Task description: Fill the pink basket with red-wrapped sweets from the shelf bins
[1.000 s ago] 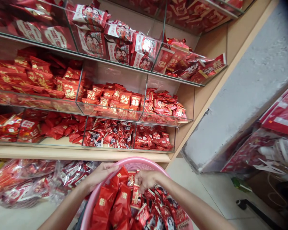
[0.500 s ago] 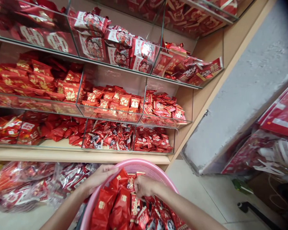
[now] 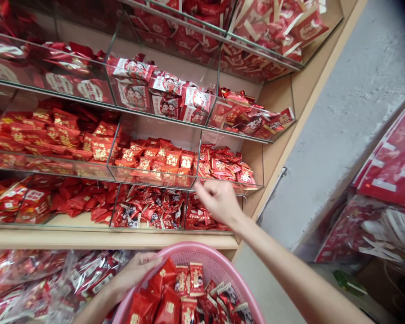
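Note:
A pink plastic basket holds red wrapped packets: larger plain red ones on the left, small sachets with gold print near the middle, and dark-patterned ones to the right. My left hand grips the basket's left rim, thumb and fingers against the edge. Raised above the basket, my right hand is in front of the lower right shelf bins, its fingers curled in. Whether anything is inside that fist is hidden. Behind it, small red packets fill the bottom right bin, partly covered by the hand.
Wooden shelves carry glass-fronted bins of red packets in several rows. Plastic bags of red goods lie below at left. A grey wall stands right of the shelves, with a white fan and hanging red packages beyond.
My right hand has lifted out of the basket, up to the lower right bins. Small gold-printed sachets now show where it was. My left hand stays on the rim; the view has shifted slightly.

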Motion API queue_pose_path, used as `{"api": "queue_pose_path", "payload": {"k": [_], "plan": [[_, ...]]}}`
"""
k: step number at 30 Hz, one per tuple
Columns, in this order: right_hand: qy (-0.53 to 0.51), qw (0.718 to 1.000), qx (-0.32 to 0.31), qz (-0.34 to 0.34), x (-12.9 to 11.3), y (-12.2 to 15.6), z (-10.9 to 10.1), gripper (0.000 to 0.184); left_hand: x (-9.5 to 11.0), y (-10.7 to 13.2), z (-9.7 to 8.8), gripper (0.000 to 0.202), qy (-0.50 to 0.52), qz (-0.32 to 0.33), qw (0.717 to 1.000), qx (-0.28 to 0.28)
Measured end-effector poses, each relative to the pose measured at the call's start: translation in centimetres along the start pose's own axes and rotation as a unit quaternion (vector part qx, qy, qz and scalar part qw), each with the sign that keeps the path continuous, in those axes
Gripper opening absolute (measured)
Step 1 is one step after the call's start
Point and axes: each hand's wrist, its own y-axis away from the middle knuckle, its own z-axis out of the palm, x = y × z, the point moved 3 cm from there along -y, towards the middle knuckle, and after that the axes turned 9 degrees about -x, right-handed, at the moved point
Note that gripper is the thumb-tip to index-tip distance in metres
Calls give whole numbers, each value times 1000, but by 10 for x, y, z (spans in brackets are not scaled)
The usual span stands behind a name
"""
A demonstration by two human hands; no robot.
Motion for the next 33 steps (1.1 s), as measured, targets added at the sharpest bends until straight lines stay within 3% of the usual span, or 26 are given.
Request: {"api": "queue_pose_path", "payload": {"k": [2, 3, 5, 7, 8, 14, 19, 24, 29, 31, 33], "plan": [[40, 995, 83, 36, 16, -28, -28, 42, 0, -1, -1, 44, -6, -1, 1000, -2], [66, 992, 94, 54, 25, -39, -36, 37, -1, -1, -2, 44, -9, -1, 1000, 0], [111, 991, 49, 54, 42, -59, -43, 19, -1, -1, -3, 43, -19, -5, 1000, 5], [149, 988, -1, 52, 54, -71, -42, 8, -2, -2, -5, 43, -23, -12, 1000, 12], [159, 985, -11, 64, 58, -74, -40, 11, -3, -3, -6, 43, -23, -14, 1000, 13], [70, 968, 46, 236, 64, -86, -33, 20, -4, -4, -7, 39, -31, 1, 1000, -1], [-4, 958, 60, 281, 68, -97, -22, 9, -2, -2, -5, 37, -25, 14, 1000, 0], [-97, 954, 105, 263, 73, -94, -18, 10, -1, -1, -4, 37, -15, 19, 1000, -12], [-190, 940, 171, 228, 68, -72, -25, 14, -5, -3, -8, 37, -21, 14, 1000, 1], [-269, 917, 209, 209, 63, -56, -27, 14, -5, -3, -8, 39, -24, 11, 1000, 8], [-377, 872, 256, 177, 54, -36, -27, 13, -4, -2, -7, 40, -27, 5, 1000, 12]]}}
